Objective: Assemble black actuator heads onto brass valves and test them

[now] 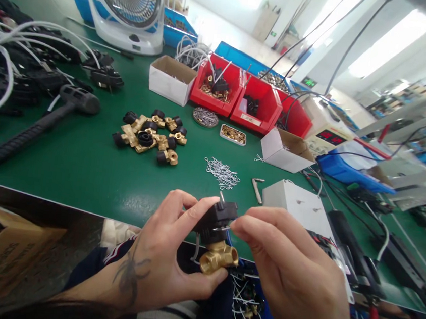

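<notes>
— How are the hands set?
— The left hand (pixel 163 256) grips a brass valve (pixel 218 256), fingers on its black cap (pixel 217 216), thumb under the brass. The right hand (pixel 293 267) pinches what looks like a thin pin (pixel 221 228) at the cap's side.
— Where's the valve?
— Held up at the near edge of the green table (pixel 93 177).
— Any advice?
— I'd keep the left grip firm so the cap can't twist, and guide the pin straight; a slant might bend it.
— And farther out?
— A pile of clips (pixel 221 173), brass fittings (pixel 159 138) left of it, red bins (pixel 211 103) behind.
</notes>
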